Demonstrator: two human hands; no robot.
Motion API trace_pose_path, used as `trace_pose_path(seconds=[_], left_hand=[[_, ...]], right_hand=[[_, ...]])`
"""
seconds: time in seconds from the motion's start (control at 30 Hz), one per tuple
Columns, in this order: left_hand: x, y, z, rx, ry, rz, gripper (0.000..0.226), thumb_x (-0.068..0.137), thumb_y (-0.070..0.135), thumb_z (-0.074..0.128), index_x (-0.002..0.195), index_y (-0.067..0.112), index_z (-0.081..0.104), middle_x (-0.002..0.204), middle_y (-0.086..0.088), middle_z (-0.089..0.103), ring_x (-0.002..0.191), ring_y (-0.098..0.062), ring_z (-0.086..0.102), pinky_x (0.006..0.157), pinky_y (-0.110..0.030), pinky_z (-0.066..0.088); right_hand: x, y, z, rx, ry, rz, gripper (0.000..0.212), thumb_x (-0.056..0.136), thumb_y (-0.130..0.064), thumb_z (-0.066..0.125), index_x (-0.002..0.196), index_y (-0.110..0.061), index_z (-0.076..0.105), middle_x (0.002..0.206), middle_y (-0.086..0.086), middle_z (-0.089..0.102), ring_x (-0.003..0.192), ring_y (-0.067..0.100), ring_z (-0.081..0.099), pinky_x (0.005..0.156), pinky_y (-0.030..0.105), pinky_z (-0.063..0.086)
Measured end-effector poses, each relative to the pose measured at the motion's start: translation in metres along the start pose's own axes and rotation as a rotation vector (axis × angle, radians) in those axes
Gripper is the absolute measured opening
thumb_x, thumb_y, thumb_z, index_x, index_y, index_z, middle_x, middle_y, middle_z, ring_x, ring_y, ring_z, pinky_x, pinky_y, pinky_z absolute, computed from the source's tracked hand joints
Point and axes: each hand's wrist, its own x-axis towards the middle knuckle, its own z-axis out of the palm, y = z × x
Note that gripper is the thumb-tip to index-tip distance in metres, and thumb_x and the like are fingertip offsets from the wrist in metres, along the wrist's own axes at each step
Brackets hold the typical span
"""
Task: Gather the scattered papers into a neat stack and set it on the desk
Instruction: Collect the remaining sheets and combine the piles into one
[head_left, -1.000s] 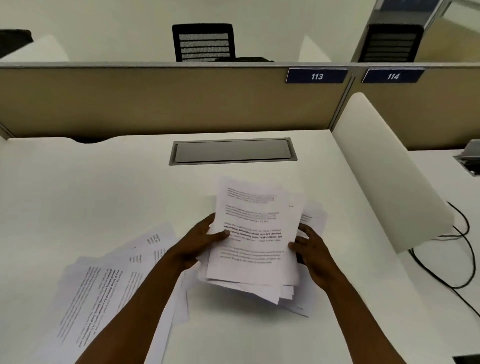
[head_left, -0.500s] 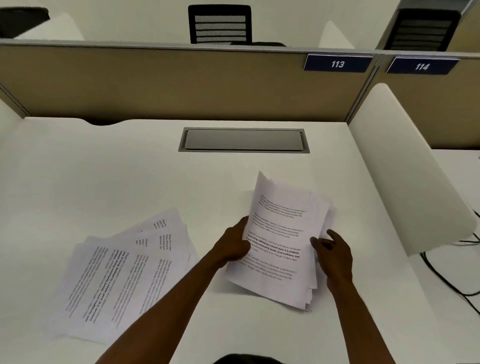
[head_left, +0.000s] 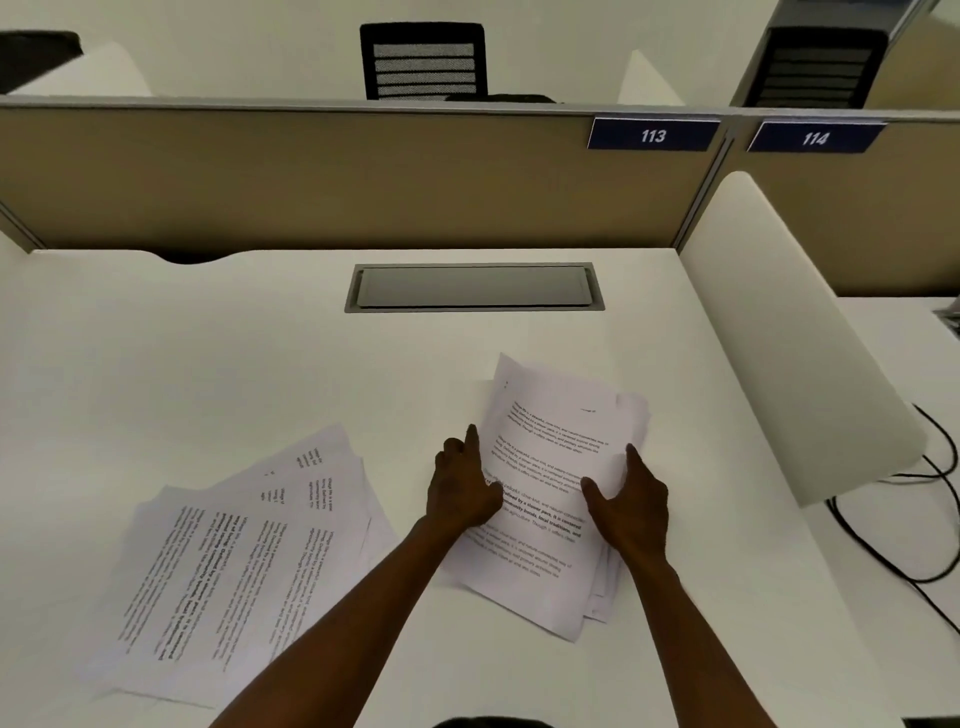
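Note:
A bundle of printed papers lies tilted on the white desk right of centre, its sheets unevenly aligned at the lower right corner. My left hand grips the bundle's left edge, thumb on the top sheet. My right hand presses on the bundle's right side with fingers around its edge. A second group of printed sheets is fanned out loosely on the desk at the lower left, apart from both hands.
A grey cable hatch is set into the desk behind the papers. A tan partition closes the back, a white curved divider the right side. Black cables run on the neighbouring desk.
The bundle came down from being held above the desk and now rests lower, tilted right. My right hand moved from beside the bundle onto its right side.

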Motion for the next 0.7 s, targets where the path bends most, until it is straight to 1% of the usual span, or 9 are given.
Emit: trace_pose_path(seconds=[0.1, 0.17, 0.23, 0.3, 0.4, 0.47, 0.57, 0.63, 0.7], left_hand=[[0.004, -0.002, -0.001, 0.046, -0.017, 0.008, 0.101, 0.087, 0.041, 0.067, 0.159, 0.011, 0.002, 0.155, -0.015, 0.030, 0.139, -0.032, 0.035, 0.108, -0.042, 0.039], [0.004, -0.003, 0.000, 0.165, -0.011, 0.014, 0.107, 0.084, 0.046, 0.069, 0.157, 0.007, 0.002, 0.157, -0.016, 0.025, 0.138, -0.034, 0.032, 0.107, -0.044, 0.040], [0.002, -0.005, 0.000, 0.224, 0.028, -0.004, 0.115, 0.081, 0.052, 0.070, 0.156, 0.003, -0.001, 0.159, -0.017, 0.014, 0.140, -0.036, 0.026, 0.108, -0.045, 0.039], [-0.003, -0.011, -0.004, 0.164, 0.106, 0.006, 0.115, 0.082, 0.055, 0.068, 0.157, 0.004, -0.003, 0.162, -0.016, 0.008, 0.142, -0.036, 0.022, 0.110, -0.044, 0.036], [-0.014, -0.035, -0.023, 0.061, 0.257, 0.086, 0.098, 0.086, 0.053, 0.063, 0.159, 0.014, 0.010, 0.160, -0.009, 0.018, 0.143, -0.028, 0.021, 0.110, -0.042, 0.035], [-0.024, -0.063, -0.045, 0.028, 0.314, 0.082, 0.086, 0.088, 0.044, 0.065, 0.158, 0.020, 0.022, 0.159, -0.004, 0.025, 0.146, -0.024, 0.020, 0.112, -0.040, 0.034], [-0.039, -0.120, -0.086, 0.143, 0.219, -0.015, 0.075, 0.089, 0.035, 0.068, 0.154, 0.024, 0.033, 0.163, -0.003, 0.025, 0.153, -0.024, 0.009, 0.122, -0.039, 0.021], [-0.049, -0.155, -0.114, 0.218, 0.084, -0.088, 0.079, 0.088, 0.033, 0.071, 0.155, 0.027, 0.030, 0.166, -0.001, 0.016, 0.155, -0.024, -0.001, 0.125, -0.039, 0.013], [-0.057, -0.181, -0.135, 0.290, -0.021, -0.129, 0.090, 0.085, 0.032, 0.075, 0.157, 0.029, 0.023, 0.168, 0.000, 0.007, 0.155, -0.025, -0.007, 0.125, -0.040, 0.010]], right_hand=[[0.001, 0.003, 0.001, -0.111, -0.041, -0.107, 0.083, 0.089, -0.037, 0.067, 0.156, -0.014, 0.022, 0.156, 0.011, 0.036, 0.140, 0.034, 0.030, 0.110, 0.044, 0.035], [0.003, 0.004, 0.003, -0.225, -0.076, -0.164, 0.079, 0.092, -0.035, 0.061, 0.156, -0.016, 0.020, 0.160, 0.012, 0.028, 0.140, 0.035, 0.028, 0.110, 0.046, 0.033], [0.005, 0.002, 0.003, -0.267, -0.062, -0.159, 0.075, 0.093, -0.031, 0.058, 0.156, -0.017, 0.021, 0.161, 0.014, 0.023, 0.139, 0.037, 0.027, 0.109, 0.048, 0.032], [0.003, -0.005, 0.004, -0.230, 0.009, -0.130, 0.071, 0.092, -0.030, 0.060, 0.154, -0.017, 0.027, 0.160, 0.017, 0.022, 0.138, 0.040, 0.027, 0.108, 0.051, 0.031], [-0.006, -0.019, 0.008, -0.088, 0.163, -0.189, 0.066, 0.088, -0.031, 0.067, 0.147, -0.015, 0.043, 0.154, 0.018, 0.035, 0.133, 0.040, 0.035, 0.104, 0.054, 0.038], [-0.015, -0.032, 0.016, 0.041, 0.177, -0.293, 0.058, 0.086, -0.029, 0.071, 0.140, -0.017, 0.051, 0.145, 0.013, 0.049, 0.128, 0.033, 0.043, 0.102, 0.047, 0.042], [-0.040, -0.053, 0.035, 0.166, -0.012, -0.442, 0.048, 0.085, -0.028, 0.073, 0.130, -0.025, 0.058, 0.123, -0.003, 0.064, 0.106, 0.017, 0.061, 0.091, 0.040, 0.052], [-0.061, -0.064, 0.052, 0.176, -0.166, -0.569, 0.044, 0.083, -0.029, 0.075, 0.125, -0.027, 0.062, 0.113, -0.010, 0.066, 0.094, 0.008, 0.063, 0.083, 0.035, 0.055], [-0.081, -0.071, 0.070, 0.117, -0.284, -0.712, 0.042, 0.082, -0.034, 0.075, 0.122, -0.028, 0.064, 0.111, -0.013, 0.065, 0.096, 0.006, 0.062, 0.086, 0.026, 0.050]])
